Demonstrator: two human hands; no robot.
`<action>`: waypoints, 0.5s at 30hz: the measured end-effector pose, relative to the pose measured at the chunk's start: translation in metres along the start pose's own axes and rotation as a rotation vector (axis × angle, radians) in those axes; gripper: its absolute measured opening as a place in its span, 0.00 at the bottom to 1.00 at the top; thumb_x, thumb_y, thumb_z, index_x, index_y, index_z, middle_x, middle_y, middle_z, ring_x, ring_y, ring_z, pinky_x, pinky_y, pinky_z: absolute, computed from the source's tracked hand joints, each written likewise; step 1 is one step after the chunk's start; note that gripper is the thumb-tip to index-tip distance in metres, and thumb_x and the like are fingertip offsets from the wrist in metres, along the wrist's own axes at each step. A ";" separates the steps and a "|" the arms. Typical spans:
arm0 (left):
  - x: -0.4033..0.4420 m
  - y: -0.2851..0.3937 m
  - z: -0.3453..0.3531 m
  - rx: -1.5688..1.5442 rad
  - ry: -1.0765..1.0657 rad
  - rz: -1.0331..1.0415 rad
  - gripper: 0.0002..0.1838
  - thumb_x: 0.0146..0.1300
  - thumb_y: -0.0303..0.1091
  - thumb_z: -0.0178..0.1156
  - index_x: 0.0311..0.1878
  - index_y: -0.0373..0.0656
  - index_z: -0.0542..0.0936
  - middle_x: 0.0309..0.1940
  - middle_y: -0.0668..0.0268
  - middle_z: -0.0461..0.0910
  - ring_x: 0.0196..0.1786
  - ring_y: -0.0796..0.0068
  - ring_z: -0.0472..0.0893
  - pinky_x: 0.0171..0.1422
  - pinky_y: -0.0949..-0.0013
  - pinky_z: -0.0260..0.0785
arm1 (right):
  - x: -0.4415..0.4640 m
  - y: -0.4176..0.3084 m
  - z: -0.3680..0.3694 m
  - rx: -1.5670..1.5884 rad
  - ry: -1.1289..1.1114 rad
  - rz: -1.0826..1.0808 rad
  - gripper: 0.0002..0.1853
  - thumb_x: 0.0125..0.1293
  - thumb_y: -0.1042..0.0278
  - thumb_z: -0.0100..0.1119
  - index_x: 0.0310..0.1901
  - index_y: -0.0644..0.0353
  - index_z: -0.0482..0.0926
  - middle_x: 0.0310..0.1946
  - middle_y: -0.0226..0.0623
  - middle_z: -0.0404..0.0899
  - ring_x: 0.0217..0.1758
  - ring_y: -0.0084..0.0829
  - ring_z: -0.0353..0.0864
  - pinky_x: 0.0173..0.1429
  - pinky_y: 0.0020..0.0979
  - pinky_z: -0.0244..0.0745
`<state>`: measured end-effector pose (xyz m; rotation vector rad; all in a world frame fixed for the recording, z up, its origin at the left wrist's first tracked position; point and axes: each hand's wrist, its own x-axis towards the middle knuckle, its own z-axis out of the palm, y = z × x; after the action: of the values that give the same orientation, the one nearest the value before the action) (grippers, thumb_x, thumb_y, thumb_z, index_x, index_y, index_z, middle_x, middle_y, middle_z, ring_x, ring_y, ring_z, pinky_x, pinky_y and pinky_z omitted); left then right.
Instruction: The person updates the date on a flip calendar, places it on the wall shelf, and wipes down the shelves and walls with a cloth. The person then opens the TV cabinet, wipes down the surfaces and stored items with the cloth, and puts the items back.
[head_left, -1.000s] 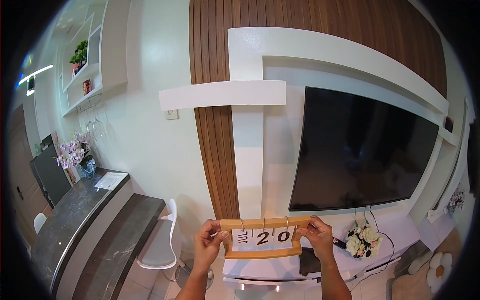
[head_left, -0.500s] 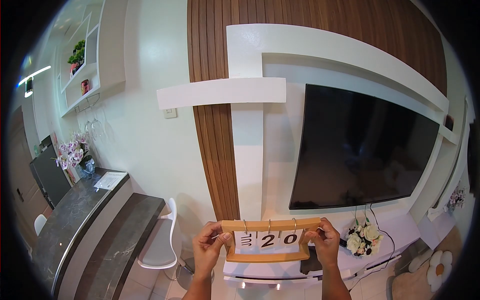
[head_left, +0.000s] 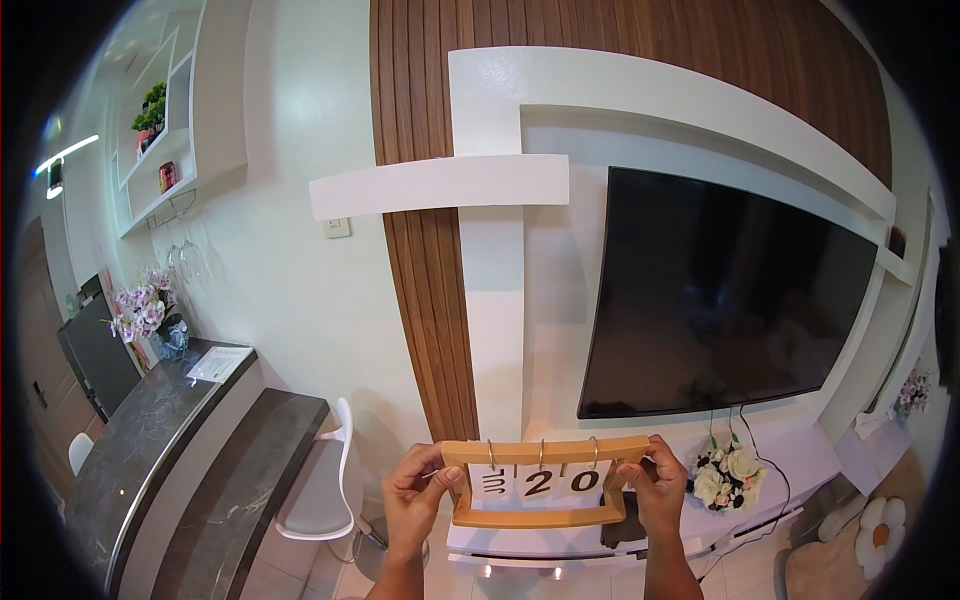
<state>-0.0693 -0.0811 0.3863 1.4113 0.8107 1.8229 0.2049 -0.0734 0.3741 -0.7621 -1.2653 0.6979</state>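
A wooden flip calendar [head_left: 540, 517] is held up in front of me at the lower middle of the head view. Its white cards hang from metal rings on the top bar and read "JUL", "2" and "0". My left hand [head_left: 418, 492] grips the left end of the frame, thumb on the front face. At the right end, my right hand [head_left: 655, 487] pinches the frame with its thumb in front and fingers behind. Beyond the calendar, partly covered by it and my right hand, a dark object [head_left: 622, 533] lies on the white TV console [head_left: 700, 545].
A large TV [head_left: 735, 300] hangs on the wall, with a white flower bouquet [head_left: 726, 474] and cables below it. To the left are a dark marble counter [head_left: 130, 440], a white stool [head_left: 322, 485] and a vase of flowers [head_left: 150, 310]. A white wall shelf [head_left: 440, 185] juts out above.
The calendar's right end has shifted slightly to the right with my right hand. Both hands keep their hold, and the view has moved very little.
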 end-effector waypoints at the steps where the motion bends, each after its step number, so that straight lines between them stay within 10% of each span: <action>1: 0.000 0.001 0.000 0.009 0.000 0.007 0.13 0.56 0.20 0.62 0.46 0.33 0.80 0.34 0.68 0.76 0.39 0.80 0.76 0.45 0.78 0.67 | 0.000 0.000 0.001 0.033 0.018 -0.009 0.11 0.55 0.73 0.67 0.35 0.68 0.75 0.32 0.28 0.70 0.33 0.15 0.69 0.37 0.16 0.65; 15: -0.002 0.003 -0.001 -0.014 0.017 -0.001 0.14 0.57 0.19 0.62 0.48 0.31 0.79 0.34 0.68 0.76 0.39 0.80 0.76 0.45 0.78 0.68 | -0.001 0.007 -0.003 0.002 -0.006 -0.023 0.14 0.55 0.70 0.67 0.39 0.65 0.73 0.34 0.25 0.71 0.36 0.16 0.74 0.40 0.17 0.70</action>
<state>-0.0702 -0.0844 0.3877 1.3882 0.8062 1.8389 0.2075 -0.0707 0.3674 -0.7431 -1.2770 0.6833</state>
